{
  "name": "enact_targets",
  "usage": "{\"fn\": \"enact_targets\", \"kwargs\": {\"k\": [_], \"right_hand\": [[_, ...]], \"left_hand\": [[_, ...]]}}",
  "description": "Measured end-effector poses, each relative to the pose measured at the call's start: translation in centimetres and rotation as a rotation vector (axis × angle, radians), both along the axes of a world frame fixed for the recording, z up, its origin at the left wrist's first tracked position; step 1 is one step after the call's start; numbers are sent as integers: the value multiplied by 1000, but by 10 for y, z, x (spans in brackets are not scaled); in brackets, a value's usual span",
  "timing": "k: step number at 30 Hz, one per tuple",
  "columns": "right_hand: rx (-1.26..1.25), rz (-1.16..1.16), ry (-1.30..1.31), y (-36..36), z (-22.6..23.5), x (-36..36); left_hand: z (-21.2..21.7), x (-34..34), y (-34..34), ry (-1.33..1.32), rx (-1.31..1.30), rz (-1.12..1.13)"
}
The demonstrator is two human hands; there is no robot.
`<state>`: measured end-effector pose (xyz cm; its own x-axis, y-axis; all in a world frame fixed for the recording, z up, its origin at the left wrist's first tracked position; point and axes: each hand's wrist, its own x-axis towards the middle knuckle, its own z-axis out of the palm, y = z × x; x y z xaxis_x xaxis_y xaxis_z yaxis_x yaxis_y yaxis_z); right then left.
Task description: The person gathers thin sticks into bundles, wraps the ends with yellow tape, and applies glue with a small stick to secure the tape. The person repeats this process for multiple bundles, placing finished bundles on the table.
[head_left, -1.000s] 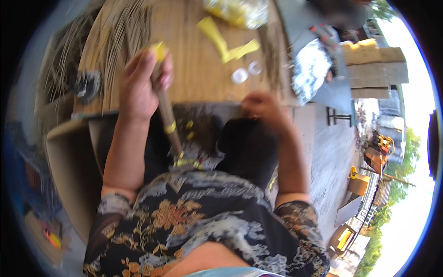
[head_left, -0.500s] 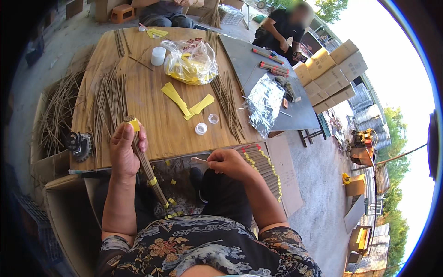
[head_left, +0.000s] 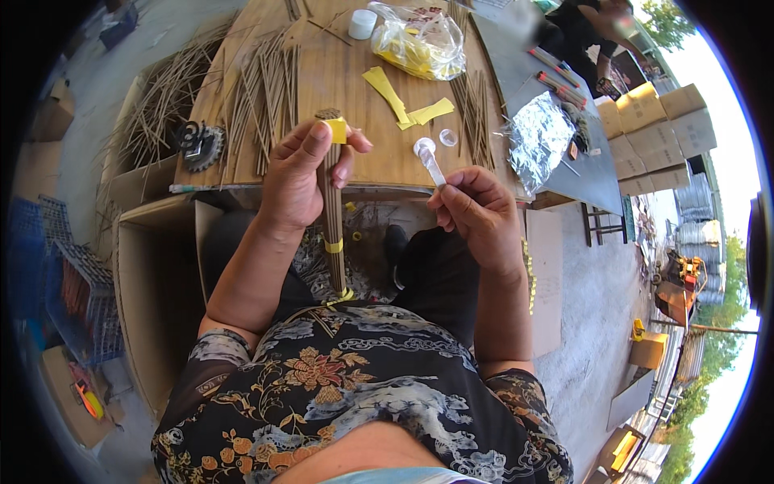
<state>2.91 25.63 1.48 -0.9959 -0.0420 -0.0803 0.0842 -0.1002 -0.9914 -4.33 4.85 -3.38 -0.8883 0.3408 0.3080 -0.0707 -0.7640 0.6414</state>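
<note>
My left hand (head_left: pixel 302 173) grips an upright bundle of thin brown sticks (head_left: pixel 332 234), banded with yellow strips; a yellow paper strip (head_left: pixel 337 129) wraps its top by my thumb. My right hand (head_left: pixel 476 214) pinches a small clear plastic tube (head_left: pixel 431 165) that points up toward the table. Both hands hover above my lap, just in front of the wooden table (head_left: pixel 339 89).
Loose sticks (head_left: pixel 262 89) lie spread on the table with yellow paper strips (head_left: pixel 399 101), a plastic bag (head_left: pixel 419 40), a white cup (head_left: pixel 363 24) and small clear caps (head_left: pixel 447 137). Foil (head_left: pixel 540 137) lies right. An open cardboard box (head_left: pixel 153 274) stands at my left. Another person (head_left: pixel 592 32) sits beyond.
My right hand has picked up the clear tube and lifted it toward the bundle. The left hand has raised the stick bundle slightly. The view tilted closer to my lap.
</note>
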Motion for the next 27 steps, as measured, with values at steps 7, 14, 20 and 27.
{"fn": "enact_targets", "kwargs": {"k": [7, 14, 20, 27], "right_hand": [[22, 0, 191, -20, 10, 21], [93, 21, 198, -35, 19, 28], [64, 76, 281, -40, 23, 29], [-9, 27, 524, -54, 17, 27]], "left_hand": [[14, 23, 5, 58, 14, -67], [30, 40, 6, 85, -39, -73], [40, 48, 13, 94, -31, -26], [46, 48, 17, 89, -16, -48]]}}
